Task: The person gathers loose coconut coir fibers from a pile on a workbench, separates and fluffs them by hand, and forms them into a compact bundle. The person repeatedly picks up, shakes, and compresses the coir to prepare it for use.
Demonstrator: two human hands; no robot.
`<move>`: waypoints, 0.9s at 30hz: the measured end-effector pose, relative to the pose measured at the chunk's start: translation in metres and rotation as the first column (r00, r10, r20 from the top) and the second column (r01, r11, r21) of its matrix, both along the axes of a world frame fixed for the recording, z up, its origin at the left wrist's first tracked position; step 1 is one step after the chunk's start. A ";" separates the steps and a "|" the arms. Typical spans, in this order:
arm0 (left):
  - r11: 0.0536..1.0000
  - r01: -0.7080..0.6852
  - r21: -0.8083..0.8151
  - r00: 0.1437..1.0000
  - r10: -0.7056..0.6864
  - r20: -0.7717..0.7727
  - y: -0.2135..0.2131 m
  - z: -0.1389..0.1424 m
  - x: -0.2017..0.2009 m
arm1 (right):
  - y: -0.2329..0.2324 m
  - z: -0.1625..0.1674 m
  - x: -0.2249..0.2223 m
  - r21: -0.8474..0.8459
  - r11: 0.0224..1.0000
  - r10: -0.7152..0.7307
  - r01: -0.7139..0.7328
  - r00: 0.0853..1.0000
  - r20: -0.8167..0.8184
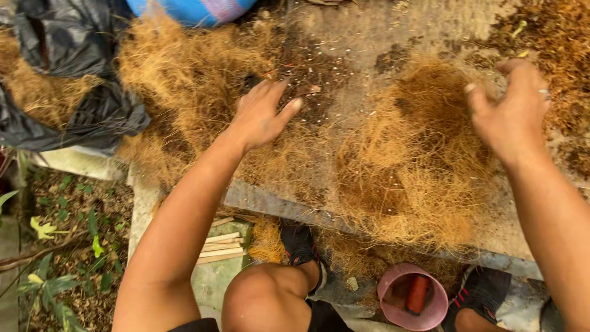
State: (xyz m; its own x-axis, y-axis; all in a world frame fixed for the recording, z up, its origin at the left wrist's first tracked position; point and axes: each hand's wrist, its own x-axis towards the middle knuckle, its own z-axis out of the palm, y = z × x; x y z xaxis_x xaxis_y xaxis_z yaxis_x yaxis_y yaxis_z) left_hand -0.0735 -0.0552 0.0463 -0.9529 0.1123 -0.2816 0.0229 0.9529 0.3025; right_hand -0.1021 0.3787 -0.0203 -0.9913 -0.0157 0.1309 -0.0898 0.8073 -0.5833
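The left hand (261,117) lies open, fingers spread and holding nothing, on thin coir fibre beside the large fibre heap (184,80), while the right hand (510,114) hovers loosely open and empty over the teased-out fibre pile (412,160) on the concrete slab (344,49), seemingly to loosen it.

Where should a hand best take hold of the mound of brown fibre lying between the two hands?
Probably at the raised far crest of the fibre mound, coming from above with spread fingers: it is loose, tangled and handle-less. The right hand already hovers open there; the left hand rests on thinner fibre.
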 end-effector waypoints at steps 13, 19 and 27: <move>0.971 -0.115 -0.210 0.993 0.116 -0.006 -0.072 -0.058 0.100 | -0.233 0.027 0.094 0.038 0.800 0.576 -0.599 0.785 0.229; 0.776 -0.138 0.615 0.609 0.556 -0.565 -0.165 0.021 0.127 | -0.264 0.028 0.087 -0.239 0.797 0.596 -0.555 0.788 0.157; -0.195 -0.319 0.928 0.418 0.850 0.322 -0.191 0.070 0.132 | -0.300 0.066 0.089 -0.111 0.812 0.584 -0.574 0.794 0.168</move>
